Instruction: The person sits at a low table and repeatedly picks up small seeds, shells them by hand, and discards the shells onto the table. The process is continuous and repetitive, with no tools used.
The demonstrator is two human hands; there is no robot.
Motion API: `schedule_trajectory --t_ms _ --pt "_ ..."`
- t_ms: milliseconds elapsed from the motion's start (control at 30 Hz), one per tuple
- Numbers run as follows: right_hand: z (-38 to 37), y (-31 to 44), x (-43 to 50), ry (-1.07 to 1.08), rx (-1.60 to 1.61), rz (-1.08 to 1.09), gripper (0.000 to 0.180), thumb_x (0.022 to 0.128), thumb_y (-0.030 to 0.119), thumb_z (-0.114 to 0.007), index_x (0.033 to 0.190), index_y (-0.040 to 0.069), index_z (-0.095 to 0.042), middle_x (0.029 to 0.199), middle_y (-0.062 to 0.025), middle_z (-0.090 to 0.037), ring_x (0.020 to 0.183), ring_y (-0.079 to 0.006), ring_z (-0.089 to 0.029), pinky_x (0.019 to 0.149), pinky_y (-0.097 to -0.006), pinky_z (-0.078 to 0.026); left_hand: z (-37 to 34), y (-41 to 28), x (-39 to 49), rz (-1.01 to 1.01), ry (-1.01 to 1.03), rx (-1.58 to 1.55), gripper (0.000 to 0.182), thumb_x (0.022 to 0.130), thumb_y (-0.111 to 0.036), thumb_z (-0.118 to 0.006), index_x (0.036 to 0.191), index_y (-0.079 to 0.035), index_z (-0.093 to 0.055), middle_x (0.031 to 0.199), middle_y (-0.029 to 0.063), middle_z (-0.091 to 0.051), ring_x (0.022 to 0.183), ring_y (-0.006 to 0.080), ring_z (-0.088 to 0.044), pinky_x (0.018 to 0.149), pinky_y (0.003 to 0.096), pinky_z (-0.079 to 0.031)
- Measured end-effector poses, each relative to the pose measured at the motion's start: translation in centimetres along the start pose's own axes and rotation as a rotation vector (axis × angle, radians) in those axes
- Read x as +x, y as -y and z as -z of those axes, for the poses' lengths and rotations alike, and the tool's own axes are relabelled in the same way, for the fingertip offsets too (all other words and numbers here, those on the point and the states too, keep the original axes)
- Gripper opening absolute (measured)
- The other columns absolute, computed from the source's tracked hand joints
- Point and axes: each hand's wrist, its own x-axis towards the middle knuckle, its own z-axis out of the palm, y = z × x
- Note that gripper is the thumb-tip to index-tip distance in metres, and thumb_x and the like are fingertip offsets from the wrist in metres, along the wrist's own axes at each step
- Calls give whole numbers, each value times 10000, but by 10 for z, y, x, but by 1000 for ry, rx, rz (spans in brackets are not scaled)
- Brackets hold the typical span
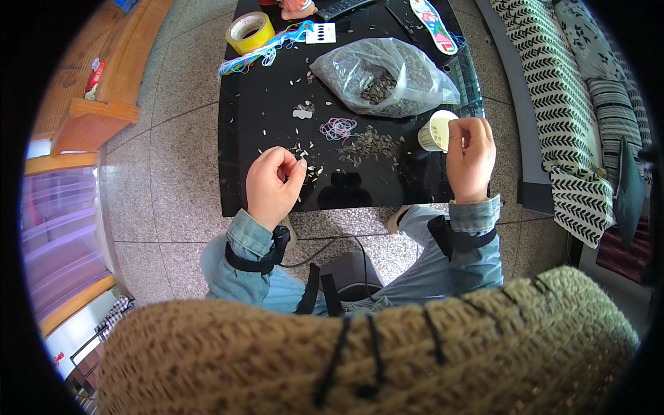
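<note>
My left hand [275,181] is at the near left of a black glossy table [241,150], over scattered seed shells [311,171], thumb and fingers curled close together; whether it pinches anything cannot be made out. At the right, my right hand [471,158] is raised beside the rim of a white paper cup [434,132], fingertips bent together; anything between them is too small to tell. Between the hands lies a loose pile of sunflower seeds [371,147], with a tangle of pink and white thread [338,128] touching its left side. Behind them rests an open clear plastic bag of seeds [386,78].
A yellow tape roll [264,39], coloured thread skeins [270,52], a card with dark marks [321,33], a remote control [342,8] and a patterned insole [434,26] lie towards the far edge. A sofa [560,124] stands right, a wooden bench [111,67] left.
</note>
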Motion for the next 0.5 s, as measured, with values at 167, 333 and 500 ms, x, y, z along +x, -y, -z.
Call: schedule_trajectory --t_ms 167,333,500 --pt "-46 25 -26 429 353 172 96 828 18 -698 899 34 -637 842 -140 -621 803 -359 -640 713 -441 -518 -3 -4 0 -29 72 28 216 890 -81 -723 780 -16 -548 698 3 -509 597 74 -445 542 243 -379" --pt "-72 30 -33 507 92 170 164 807 74 -740 958 57 -681 968 -114 -615 945 -338 -632 815 -442 -527 -2 -5 1 15 67 66 154 844 -86 -725 810 -42 -582 728 38 -573 609 149 -546 546 289 -436" --pt "-78 28 -29 544 85 169 248 790 87 -765 1029 68 -702 1018 -117 -601 994 -327 -619 853 -423 -526 3 -2 -1 0 101 80 116 833 -81 -721 840 -47 -610 762 38 -605 639 163 -570 565 292 -458"
